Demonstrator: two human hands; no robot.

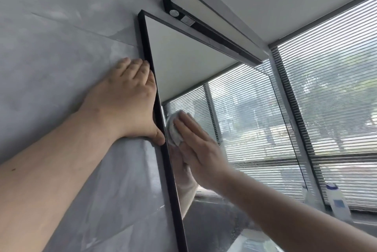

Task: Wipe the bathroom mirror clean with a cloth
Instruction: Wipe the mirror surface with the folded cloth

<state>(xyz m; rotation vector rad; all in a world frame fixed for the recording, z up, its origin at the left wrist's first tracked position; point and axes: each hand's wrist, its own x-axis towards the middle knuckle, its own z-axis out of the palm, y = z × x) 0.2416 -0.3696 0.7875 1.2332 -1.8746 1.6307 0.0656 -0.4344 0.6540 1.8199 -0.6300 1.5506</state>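
- Grey marbled wall (61, 37) fills your left side, and your left hand (130, 96) lies flat on it, fingers straight and close together, thumb stretched down against the black frame (173, 190).
- Right beside that hand comes the mirror (183, 63), its glass reflecting ceiling and blinds.
- Next, the white cloth (173, 129), bunched up, sits on the glass close to the mirror's left edge, just beside your left thumb.
- Your right hand (199, 149) presses it flat to the mirror, fingers straight and together over the cloth, not curled round it; the hand's reflection shows just beneath.
- Up top, a black light bar (214, 25) sits above the mirror's upper edge.
- Far right, the window blinds (336, 88) run slat after slat, and a white bottle (337, 200) with a blue label stands at the window's foot.
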